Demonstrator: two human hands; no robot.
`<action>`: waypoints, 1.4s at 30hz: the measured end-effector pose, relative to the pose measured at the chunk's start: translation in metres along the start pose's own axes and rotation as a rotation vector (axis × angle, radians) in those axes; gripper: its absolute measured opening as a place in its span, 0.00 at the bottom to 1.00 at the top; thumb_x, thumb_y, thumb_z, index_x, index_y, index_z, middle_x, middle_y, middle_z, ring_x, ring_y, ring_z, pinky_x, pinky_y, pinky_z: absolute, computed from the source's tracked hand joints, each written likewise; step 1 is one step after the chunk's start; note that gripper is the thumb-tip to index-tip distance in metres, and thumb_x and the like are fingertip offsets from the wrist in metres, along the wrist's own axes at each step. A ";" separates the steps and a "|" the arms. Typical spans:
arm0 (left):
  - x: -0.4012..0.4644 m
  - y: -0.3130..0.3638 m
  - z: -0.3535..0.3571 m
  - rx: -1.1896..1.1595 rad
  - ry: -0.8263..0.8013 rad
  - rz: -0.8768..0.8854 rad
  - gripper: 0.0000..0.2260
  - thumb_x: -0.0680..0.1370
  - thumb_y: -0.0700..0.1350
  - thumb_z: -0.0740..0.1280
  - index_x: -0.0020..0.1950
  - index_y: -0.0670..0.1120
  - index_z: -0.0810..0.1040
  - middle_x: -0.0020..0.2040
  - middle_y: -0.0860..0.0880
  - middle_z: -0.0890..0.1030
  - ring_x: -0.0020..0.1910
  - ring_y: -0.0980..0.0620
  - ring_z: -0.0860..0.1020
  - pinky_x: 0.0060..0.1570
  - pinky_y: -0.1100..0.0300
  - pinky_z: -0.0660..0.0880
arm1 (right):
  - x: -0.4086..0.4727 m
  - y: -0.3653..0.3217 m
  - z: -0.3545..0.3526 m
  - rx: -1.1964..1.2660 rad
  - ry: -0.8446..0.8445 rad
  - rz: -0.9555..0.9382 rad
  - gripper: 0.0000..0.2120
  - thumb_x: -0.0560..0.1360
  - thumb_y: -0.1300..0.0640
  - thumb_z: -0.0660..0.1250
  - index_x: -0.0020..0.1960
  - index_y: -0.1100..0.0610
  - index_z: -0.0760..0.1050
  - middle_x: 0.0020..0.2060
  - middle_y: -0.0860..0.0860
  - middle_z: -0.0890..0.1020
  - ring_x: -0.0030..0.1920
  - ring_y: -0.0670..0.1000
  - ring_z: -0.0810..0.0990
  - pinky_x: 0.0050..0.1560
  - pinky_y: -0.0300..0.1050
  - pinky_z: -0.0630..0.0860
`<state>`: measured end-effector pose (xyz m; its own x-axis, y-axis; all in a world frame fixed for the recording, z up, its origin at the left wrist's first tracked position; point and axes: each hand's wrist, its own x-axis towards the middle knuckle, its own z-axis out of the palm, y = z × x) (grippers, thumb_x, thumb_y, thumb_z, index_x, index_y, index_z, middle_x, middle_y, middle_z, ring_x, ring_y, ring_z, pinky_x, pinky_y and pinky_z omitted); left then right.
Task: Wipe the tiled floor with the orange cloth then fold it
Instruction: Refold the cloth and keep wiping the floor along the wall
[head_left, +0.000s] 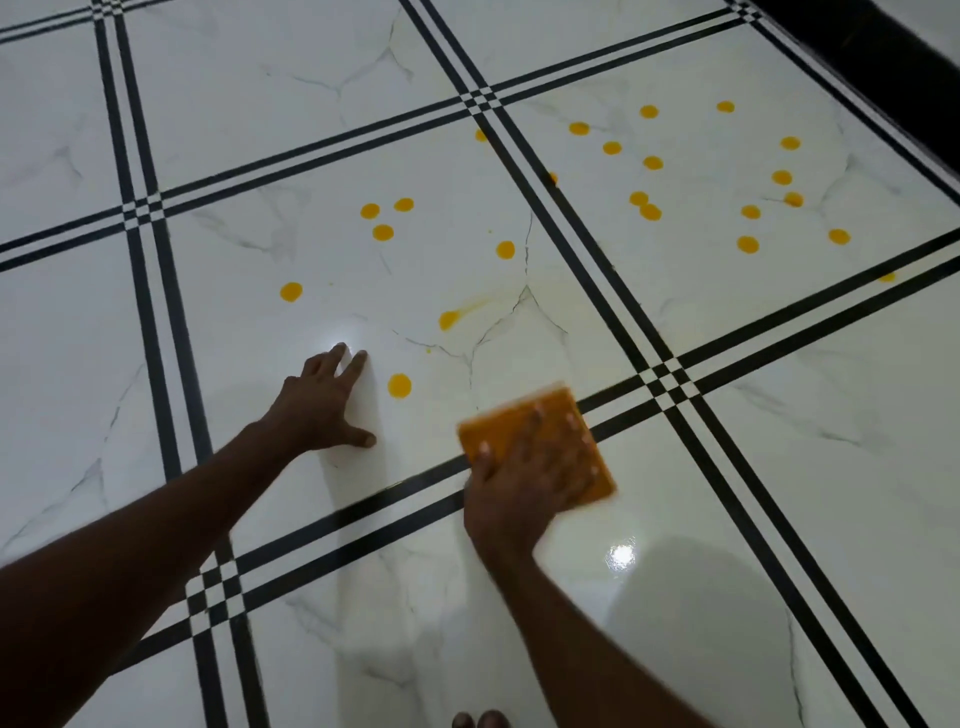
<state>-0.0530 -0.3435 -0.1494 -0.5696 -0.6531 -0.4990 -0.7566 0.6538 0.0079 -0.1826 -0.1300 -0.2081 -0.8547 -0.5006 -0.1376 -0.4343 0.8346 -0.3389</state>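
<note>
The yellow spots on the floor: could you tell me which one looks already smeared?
The yellow spot in the middle of the tile, ahead of the orange cloth: a faint streak trails from it up to the right; the others are clean round dots.

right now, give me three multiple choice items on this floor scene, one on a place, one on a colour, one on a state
1. Where does the cloth lie?
A. on the dark wall strip
B. over a black tile line, under the right hand
C. under the left hand

2. What colour are the spots on the floor?
A. yellow-orange
B. blue
C. green

3. How is the left hand?
A. curled round the cloth
B. raised off the floor in a fist
C. flat on the tile, fingers spread

Answers:
1 B: the right hand presses the cloth down across the striped line.
2 A: every drop, near and far, is yellow-orange.
3 C: its palm and straight fingers rest on the white tile, holding nothing.
</note>
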 end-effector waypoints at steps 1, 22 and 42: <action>0.000 -0.002 0.001 0.003 -0.005 0.003 0.56 0.67 0.65 0.75 0.82 0.49 0.44 0.82 0.43 0.45 0.80 0.41 0.50 0.71 0.42 0.64 | 0.028 -0.002 0.001 -0.041 -0.040 -0.146 0.39 0.80 0.36 0.54 0.84 0.52 0.50 0.83 0.61 0.50 0.82 0.68 0.48 0.78 0.72 0.43; -0.007 -0.026 0.007 -0.058 -0.018 0.006 0.61 0.63 0.71 0.73 0.81 0.52 0.37 0.82 0.44 0.39 0.81 0.42 0.43 0.76 0.41 0.54 | -0.003 0.015 -0.006 -0.046 -0.038 -0.424 0.40 0.80 0.32 0.52 0.84 0.50 0.46 0.83 0.60 0.48 0.82 0.67 0.45 0.79 0.72 0.41; -0.009 -0.059 0.029 -0.172 0.035 -0.033 0.66 0.59 0.74 0.73 0.81 0.52 0.35 0.81 0.46 0.35 0.80 0.44 0.38 0.76 0.42 0.47 | 0.196 -0.091 0.025 -0.167 -0.050 -0.729 0.34 0.79 0.38 0.52 0.83 0.47 0.57 0.82 0.60 0.58 0.81 0.66 0.55 0.79 0.68 0.45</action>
<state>0.0063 -0.3648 -0.1702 -0.5525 -0.6877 -0.4709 -0.8168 0.5593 0.1415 -0.3032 -0.3099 -0.2270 -0.3214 -0.9466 0.0249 -0.9265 0.3089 -0.2151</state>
